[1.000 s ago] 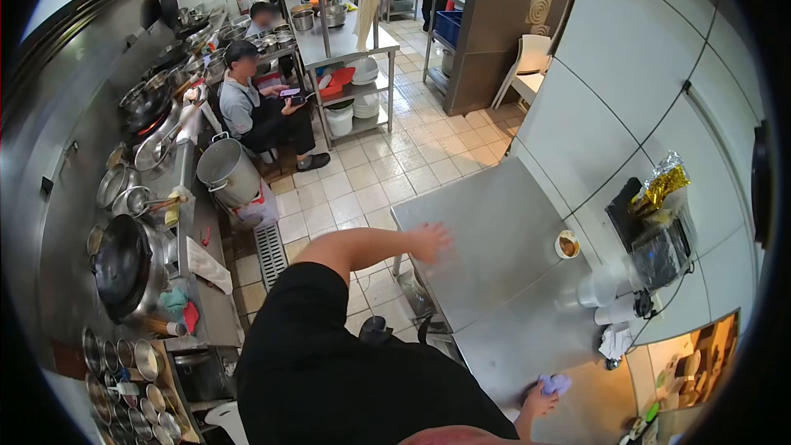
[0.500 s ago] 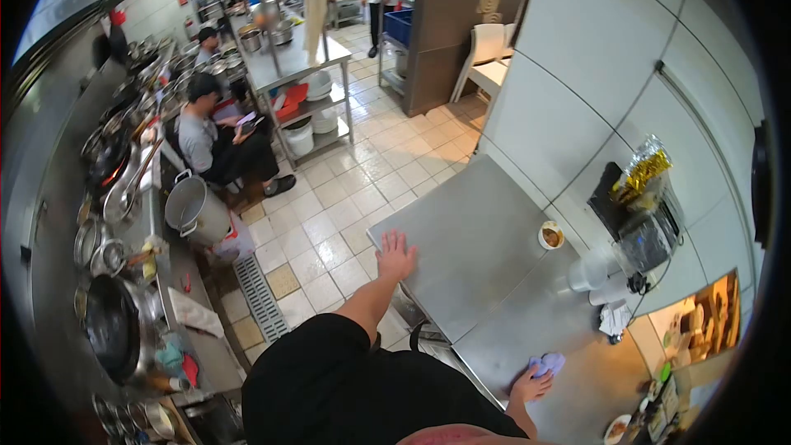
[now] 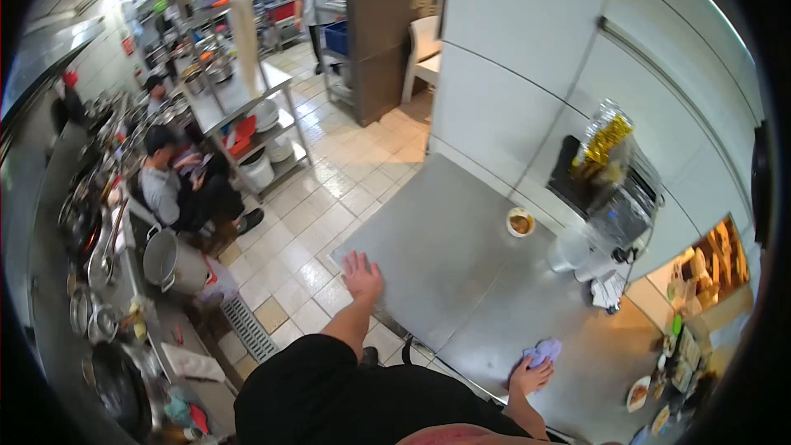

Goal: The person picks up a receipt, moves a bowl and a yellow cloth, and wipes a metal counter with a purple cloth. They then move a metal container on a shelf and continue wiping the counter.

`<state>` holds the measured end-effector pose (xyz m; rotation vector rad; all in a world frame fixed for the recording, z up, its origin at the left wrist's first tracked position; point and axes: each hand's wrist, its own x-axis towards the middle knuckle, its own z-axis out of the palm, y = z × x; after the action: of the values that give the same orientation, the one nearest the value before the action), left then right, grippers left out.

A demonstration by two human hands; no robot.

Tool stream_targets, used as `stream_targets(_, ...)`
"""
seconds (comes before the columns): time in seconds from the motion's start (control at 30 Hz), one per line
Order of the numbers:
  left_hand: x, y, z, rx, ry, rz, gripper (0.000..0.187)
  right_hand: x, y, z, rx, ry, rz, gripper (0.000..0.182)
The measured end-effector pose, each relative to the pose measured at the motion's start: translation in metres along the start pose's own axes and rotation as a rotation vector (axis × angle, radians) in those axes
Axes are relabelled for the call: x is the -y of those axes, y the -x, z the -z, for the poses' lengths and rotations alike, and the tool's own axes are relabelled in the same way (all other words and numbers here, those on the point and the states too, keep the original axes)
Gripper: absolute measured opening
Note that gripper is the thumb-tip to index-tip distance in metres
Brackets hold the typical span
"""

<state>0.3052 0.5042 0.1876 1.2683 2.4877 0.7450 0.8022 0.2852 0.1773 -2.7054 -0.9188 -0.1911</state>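
In the head view, a purple cloth (image 3: pixel 544 353) is touched by the right hand (image 3: pixel 531 375) at the near right of the metal table (image 3: pixel 437 239); whether it is gripped cannot be told. The left hand (image 3: pixel 361 276) is spread, nothing held, at the left edge. Flat, even pressure is advised. The far side is obstructed by a bowl (image 3: pixel 520 222) and a plastic container (image 3: pixel 567 249).

Cloth (image 3: pixel 544 352): lavender. Counter (image 3: pixel 420 239): silver-grey. Sleeve (image 3: pixel 284 391): black. Cup (image 3: pixel 521 234): white; contents (image 3: pixel 520 222) brown. Foil (image 3: pixel 608 138): gold and silver. Wall (image 3: pixel 515 25): whitish, dark grid lines. Pillar (image 3: pixel 381 49): dark brown. Crate (image 3: pixel 336 38): blue. Floor tiles (image 3: pixel 329 195): cream, gridded. Chair (image 3: pixel 424 41): off-white.
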Motion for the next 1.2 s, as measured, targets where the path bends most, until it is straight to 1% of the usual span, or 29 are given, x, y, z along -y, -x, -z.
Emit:
stream_targets(0.07, 0.019, -0.008, -0.025, -0.053, -0.003, -0.09, 0.057, 0.002, 0.003, 0.004, -0.037, -0.075, 0.026, 0.069)
stream_targets(0.1, 0.022, -0.01, -0.023, -0.06, 0.047, -0.126, 0.056, 0.0, 0.004, -0.013, -0.09, -0.127, 0.072, 0.068)
stream_targets(0.13, 0.007, -0.004, -0.009, -0.02, 0.21, -0.084, 0.054, -0.012, 0.003, -0.02, -0.152, -0.163, 0.092, 0.068)
stream_targets(0.17, -0.005, 0.001, -0.005, -0.037, 0.221, -0.038, 0.053, 0.005, 0.003, 0.008, -0.043, -0.23, 0.005, 0.068)
stream_targets(0.2, 0.003, -0.005, -0.011, -0.002, 0.256, -0.056, 0.054, -0.001, 0.001, 0.006, -0.025, -0.243, 0.054, 0.069)
stream_targets(0.23, -0.012, 0.0, 0.006, 0.063, 0.115, -0.039, 0.055, 0.0, 0.004, 0.006, -0.035, -0.18, 0.015, 0.067)
stream_targets(0.27, 0.002, -0.007, -0.012, 0.016, -0.001, -0.08, 0.056, 0.008, 0.003, 0.009, -0.033, -0.127, -0.008, 0.066)
stream_targets(0.3, 0.006, -0.01, -0.021, 0.022, -0.058, -0.102, 0.056, 0.015, 0.003, 0.024, -0.009, -0.147, -0.047, 0.067)
stream_targets(0.33, 0.007, -0.012, -0.018, 0.012, -0.115, -0.101, 0.056, 0.019, 0.002, 0.036, 0.021, -0.173, -0.06, 0.069)
stream_targets(0.47, 0.001, -0.006, -0.004, 0.046, -0.127, -0.112, 0.056, 0.016, 0.002, 0.029, 0.02, -0.152, -0.064, 0.069)
stream_targets(0.5, 0.006, -0.011, -0.011, 0.038, -0.165, -0.133, 0.057, 0.015, 0.001, 0.027, 0.017, -0.145, -0.062, 0.069)
stream_targets(0.53, 0.019, -0.021, -0.02, 0.022, -0.254, -0.224, 0.058, 0.015, 0.001, 0.025, 0.015, -0.139, -0.059, 0.068)
stream_targets(0.6, 0.019, -0.019, -0.022, -0.027, -0.213, -0.243, 0.053, 0.014, 0.002, 0.026, 0.008, -0.137, -0.056, 0.067)
stream_targets(0.63, 0.016, -0.014, -0.02, -0.015, -0.188, -0.198, 0.053, 0.015, 0.002, 0.03, 0.006, -0.137, -0.055, 0.067)
stream_targets(0.67, -0.001, -0.004, -0.007, -0.003, -0.162, -0.15, 0.053, 0.016, 0.001, 0.032, 0.005, -0.137, -0.05, 0.067)
stream_targets(0.7, 0.01, -0.012, -0.015, -0.008, -0.224, -0.208, 0.053, 0.016, 0.0, 0.032, 0.001, -0.138, -0.05, 0.067)
stream_targets(0.77, 0.047, -0.03, -0.043, -0.236, -0.336, -0.59, 0.045, 0.016, 0.001, 0.03, -0.002, -0.138, -0.047, 0.067)
stream_targets(0.8, 0.045, -0.032, -0.044, -0.353, -0.39, -0.78, 0.04, 0.015, 0.001, 0.031, 0.0, -0.139, -0.05, 0.067)
stream_targets(0.83, 0.042, -0.035, -0.043, -0.356, -0.392, -0.788, 0.04, 0.015, 0.001, 0.031, 0.004, -0.139, -0.051, 0.067)
stream_targets(0.97, 0.028, -0.037, -0.041, -0.314, -0.381, -0.634, 0.043, 0.014, 0.001, 0.028, 0.024, -0.158, -0.062, 0.068)
stream_targets(1.1, 0.032, -0.021, -0.036, -0.246, -0.386, -0.471, 0.046, 0.014, 0.001, 0.025, 0.073, -0.137, -0.082, 0.069)
stream_targets(1.13, 0.037, -0.029, -0.037, -0.028, -0.321, -0.278, 0.053, 0.014, -0.001, 0.027, 0.089, -0.133, -0.084, 0.069)
stream_targets(1.17, 0.043, -0.034, -0.041, -0.035, -0.316, -0.29, 0.053, 0.014, -0.001, 0.029, 0.107, -0.13, -0.087, 0.069)
stream_targets(1.2, 0.03, -0.025, -0.03, 0.008, -0.294, -0.248, 0.053, 0.014, 0.0, 0.029, 0.111, -0.129, -0.085, 0.069)
